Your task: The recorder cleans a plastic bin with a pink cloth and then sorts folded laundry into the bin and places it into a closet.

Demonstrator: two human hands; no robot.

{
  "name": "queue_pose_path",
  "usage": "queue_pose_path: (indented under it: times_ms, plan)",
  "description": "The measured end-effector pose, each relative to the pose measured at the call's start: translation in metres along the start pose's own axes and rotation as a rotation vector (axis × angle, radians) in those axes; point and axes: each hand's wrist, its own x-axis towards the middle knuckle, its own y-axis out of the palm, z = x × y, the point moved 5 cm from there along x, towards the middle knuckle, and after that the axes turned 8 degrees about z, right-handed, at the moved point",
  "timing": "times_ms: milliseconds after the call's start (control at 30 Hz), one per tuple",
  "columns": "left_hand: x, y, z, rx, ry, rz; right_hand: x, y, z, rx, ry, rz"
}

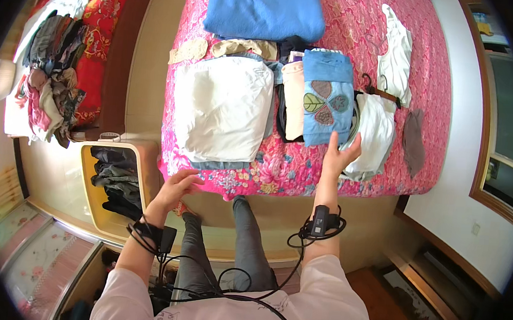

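My right hand (342,156) is at the lower edge of a folded blue garment (326,120) with a flower appliqué; whether it touches the cloth I cannot tell. Its thumb and fingers are apart, holding nothing. Just right of it lies a pile with a white garment (374,128) on top. A folded peach garment (293,98) is left of the blue one. My left hand (181,185), empty with loosely spread fingers, hovers by the bed's front edge. Beyond it a folded white garment (222,108) tops a stack with denim showing underneath.
A blue blanket (267,9) lies at the bed's far side. Dark hangers (381,94), a white tank top (395,54) and a brown cloth (414,142) lie right. A yellow bin (86,184) holds dark clothes. More clothes (49,87) are piled at left. Black cables (225,294) run between my wrists.
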Motion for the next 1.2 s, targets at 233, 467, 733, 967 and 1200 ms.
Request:
queue_pose_path:
  times_ms: [233,467,733,967,1200]
  plan:
    - [0.144,0.131,-0.051,0.079,0.028,0.337,0.042,0.074,0.030,-0.731,-0.345,0.369]
    - [0.255,0.185,-0.078,0.083,0.103,0.031,0.075,0.067,-0.010,-0.198,-0.377,0.412]
    - [0.290,0.199,-0.083,0.081,0.079,-0.095,0.086,0.061,-0.040,-0.073,-0.343,0.505]
    - [0.271,0.233,-0.082,0.326,0.372,-0.065,0.114,0.042,-0.059,0.252,-0.087,0.624]
    - [0.278,0.217,-0.084,0.549,0.547,-0.253,0.107,0.058,-0.049,0.203,-0.099,0.637]
